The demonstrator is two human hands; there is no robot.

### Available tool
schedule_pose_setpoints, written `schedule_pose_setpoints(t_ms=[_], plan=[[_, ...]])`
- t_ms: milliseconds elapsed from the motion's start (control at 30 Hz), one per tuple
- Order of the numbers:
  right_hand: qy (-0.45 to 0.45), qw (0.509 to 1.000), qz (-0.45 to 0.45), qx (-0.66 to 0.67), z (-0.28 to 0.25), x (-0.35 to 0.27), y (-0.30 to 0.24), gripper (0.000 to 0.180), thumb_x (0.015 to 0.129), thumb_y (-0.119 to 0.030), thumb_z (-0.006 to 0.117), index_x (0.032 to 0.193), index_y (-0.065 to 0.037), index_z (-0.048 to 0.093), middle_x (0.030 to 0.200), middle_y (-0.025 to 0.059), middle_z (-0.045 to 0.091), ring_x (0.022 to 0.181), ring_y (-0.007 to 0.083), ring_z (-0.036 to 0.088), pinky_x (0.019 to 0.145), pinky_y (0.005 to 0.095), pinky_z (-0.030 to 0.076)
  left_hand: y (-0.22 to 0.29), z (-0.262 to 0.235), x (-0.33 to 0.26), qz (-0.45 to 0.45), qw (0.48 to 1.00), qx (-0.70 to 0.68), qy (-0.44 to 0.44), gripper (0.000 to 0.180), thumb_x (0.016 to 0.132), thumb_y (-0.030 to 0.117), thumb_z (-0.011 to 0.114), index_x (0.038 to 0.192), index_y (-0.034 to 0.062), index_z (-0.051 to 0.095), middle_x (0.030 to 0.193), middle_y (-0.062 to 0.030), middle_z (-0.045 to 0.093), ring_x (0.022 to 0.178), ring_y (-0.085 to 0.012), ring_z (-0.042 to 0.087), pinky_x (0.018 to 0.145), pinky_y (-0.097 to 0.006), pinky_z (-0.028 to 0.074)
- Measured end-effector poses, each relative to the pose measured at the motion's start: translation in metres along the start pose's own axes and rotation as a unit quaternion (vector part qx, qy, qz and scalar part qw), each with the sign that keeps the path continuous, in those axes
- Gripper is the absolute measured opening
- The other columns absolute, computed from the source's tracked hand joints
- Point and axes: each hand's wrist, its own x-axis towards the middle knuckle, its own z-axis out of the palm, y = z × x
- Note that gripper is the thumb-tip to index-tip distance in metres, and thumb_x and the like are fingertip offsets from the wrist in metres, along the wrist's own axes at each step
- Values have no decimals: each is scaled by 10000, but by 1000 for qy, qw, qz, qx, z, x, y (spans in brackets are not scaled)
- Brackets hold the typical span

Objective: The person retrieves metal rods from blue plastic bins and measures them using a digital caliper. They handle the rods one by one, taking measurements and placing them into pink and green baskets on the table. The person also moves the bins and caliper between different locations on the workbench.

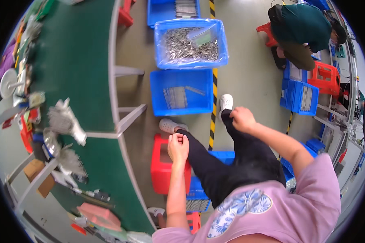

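My left hand (178, 147) hangs above a red plastic stool (160, 172), its fingers curled closed; no object shows in it. Over my right leg, my right hand (243, 119) is also loosely closed, with nothing visible in the fingers. Ahead of my feet sits a blue bin (156, 91) with a row of thin pale metal strips (175, 97) and a loose one lying aslant. Just beyond it, another blue bin (159, 61), lined with clear plastic, is heaped with small metal parts (182, 46) and a clear bag (205, 35).
A long green-topped table (73, 60) runs along my left, with bundled white items (65, 119) on it. Yellow-black tape (213, 129) crosses the floor. At the far right a person (304, 30) bends near blue bins (298, 95) and a red stool (326, 77).
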Motion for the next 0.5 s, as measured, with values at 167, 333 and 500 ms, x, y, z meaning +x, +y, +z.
schedule_pose_setpoints(t_ms=[167,333,500], plan=[[-60,998,-17,-4,92,70,59,189,651,-172,588,797,-58,550,822,100,567,829,262,563,702,388,449,-72,131,102,-67,967,225,-104,426,700,269,615,1026,5,543,1045,-180,505,1011,-327,479,866,-399,398],[-3,997,-68,36,199,176,84,263,645,-97,589,884,-40,493,827,126,530,806,271,548,671,377,458,-164,222,202,-96,961,259,-20,614,655,298,692,1118,-25,450,1126,-184,459,1046,-338,457,881,-413,390],[78,995,54,27,289,272,81,387,614,-93,616,959,-19,457,929,129,477,859,271,518,679,355,470,-209,264,266,-193,943,249,104,991,536,485,753,1260,-11,294,1208,-217,353,1140,-358,355,928,-433,345]])
